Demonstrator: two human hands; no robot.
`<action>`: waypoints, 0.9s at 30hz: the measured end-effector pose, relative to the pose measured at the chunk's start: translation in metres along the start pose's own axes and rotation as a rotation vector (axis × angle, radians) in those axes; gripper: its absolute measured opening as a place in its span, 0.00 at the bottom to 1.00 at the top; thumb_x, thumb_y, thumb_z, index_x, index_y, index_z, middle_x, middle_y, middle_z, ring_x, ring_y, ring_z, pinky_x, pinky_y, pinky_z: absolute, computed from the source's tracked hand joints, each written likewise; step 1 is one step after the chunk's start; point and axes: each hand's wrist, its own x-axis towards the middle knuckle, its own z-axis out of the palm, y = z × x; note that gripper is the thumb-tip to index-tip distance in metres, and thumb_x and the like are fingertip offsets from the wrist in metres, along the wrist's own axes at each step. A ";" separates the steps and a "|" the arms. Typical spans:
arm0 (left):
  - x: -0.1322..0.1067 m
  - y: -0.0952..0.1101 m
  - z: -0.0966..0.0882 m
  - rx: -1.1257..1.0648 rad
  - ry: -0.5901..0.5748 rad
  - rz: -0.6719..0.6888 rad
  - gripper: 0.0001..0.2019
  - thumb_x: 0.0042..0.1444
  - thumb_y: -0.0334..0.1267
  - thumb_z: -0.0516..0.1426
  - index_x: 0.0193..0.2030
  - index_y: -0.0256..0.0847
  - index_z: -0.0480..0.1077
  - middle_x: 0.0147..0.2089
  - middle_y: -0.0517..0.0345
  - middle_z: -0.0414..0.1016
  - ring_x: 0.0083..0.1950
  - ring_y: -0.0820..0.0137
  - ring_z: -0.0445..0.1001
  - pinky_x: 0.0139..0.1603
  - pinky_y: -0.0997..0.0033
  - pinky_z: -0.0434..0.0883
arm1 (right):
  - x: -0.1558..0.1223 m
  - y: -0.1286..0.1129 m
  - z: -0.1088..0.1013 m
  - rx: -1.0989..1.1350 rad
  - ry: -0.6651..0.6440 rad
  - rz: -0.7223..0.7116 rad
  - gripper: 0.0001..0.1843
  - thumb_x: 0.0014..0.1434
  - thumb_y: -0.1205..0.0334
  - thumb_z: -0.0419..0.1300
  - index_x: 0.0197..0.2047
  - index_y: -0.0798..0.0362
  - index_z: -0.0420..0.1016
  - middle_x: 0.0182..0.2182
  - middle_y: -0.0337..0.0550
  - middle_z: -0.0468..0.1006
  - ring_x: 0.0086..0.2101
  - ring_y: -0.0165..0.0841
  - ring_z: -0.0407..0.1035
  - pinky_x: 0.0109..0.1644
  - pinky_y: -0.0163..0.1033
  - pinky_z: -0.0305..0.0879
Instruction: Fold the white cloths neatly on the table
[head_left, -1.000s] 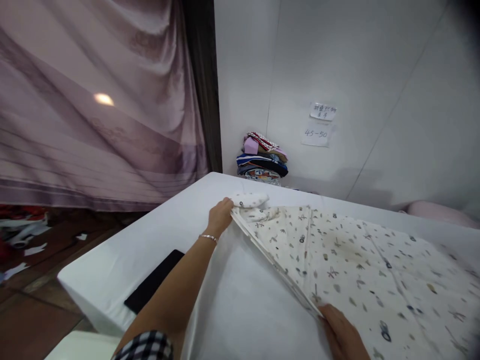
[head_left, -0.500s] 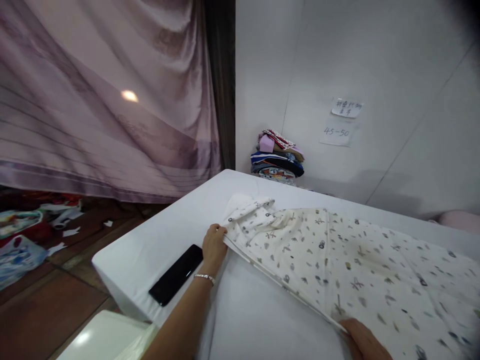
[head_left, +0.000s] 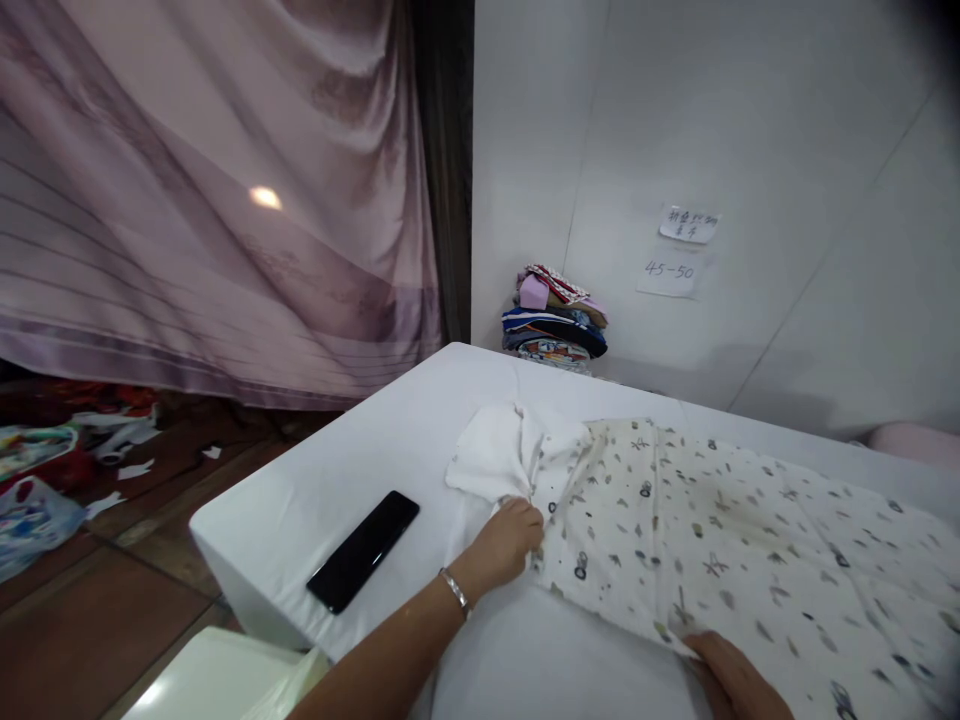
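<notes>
A white cloth [head_left: 750, 530] with a small print of leaves, dragonflies and dots lies spread over the white-covered table [head_left: 360, 440]. Its left end is turned over, so a plain white underside [head_left: 491, 445] shows. My left hand [head_left: 506, 540], with a bracelet at the wrist, has its fingers closed on the near edge of the cloth beside that turned part. At the lower right, my right hand [head_left: 735, 680] holds the near edge, its fingertips on the cloth; the rest of this hand is cut off by the frame. Left of my left forearm lies a black phone [head_left: 364, 550].
Folded clothes [head_left: 555, 315] are stacked at the back against a white wall [head_left: 675, 120] bearing paper notes [head_left: 667, 272]. A pink curtain [head_left: 225, 200] hangs at left. Plastic bags [head_left: 37, 525] and paper scraps lie on the floor. A pale lidded surface [head_left: 217, 675] stands below the table's corner.
My left hand has moved right and nearer, bringing the cloth's left edge with it and turning that end over to its white side. My right hand stays nearly in place.
</notes>
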 end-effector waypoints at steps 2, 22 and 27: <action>-0.004 -0.001 0.000 -0.020 0.036 -0.030 0.16 0.36 0.16 0.48 0.28 0.40 0.65 0.38 0.56 0.70 0.44 0.67 0.64 0.47 0.64 0.61 | -0.001 -0.003 -0.001 -0.017 -0.002 0.005 0.12 0.53 0.48 0.53 0.40 0.29 0.74 0.42 0.44 0.78 0.44 0.44 0.72 0.44 0.47 0.72; -0.009 0.014 -0.001 -0.102 0.457 -0.276 0.27 0.40 0.18 0.47 0.46 0.44 0.69 0.52 0.51 0.67 0.54 0.62 0.63 0.54 0.56 0.64 | 0.144 -0.196 0.030 0.735 -0.309 0.286 0.32 0.55 0.47 0.56 0.60 0.51 0.60 0.40 0.48 0.75 0.37 0.36 0.72 0.33 0.39 0.71; -0.018 0.009 -0.002 -0.283 0.581 -0.877 0.12 0.51 0.33 0.53 0.44 0.42 0.65 0.43 0.51 0.71 0.45 0.61 0.70 0.43 0.62 0.68 | 0.163 -0.210 0.072 0.892 -0.267 0.341 0.41 0.50 0.52 0.61 0.63 0.54 0.52 0.28 0.36 0.71 0.28 0.32 0.69 0.30 0.38 0.70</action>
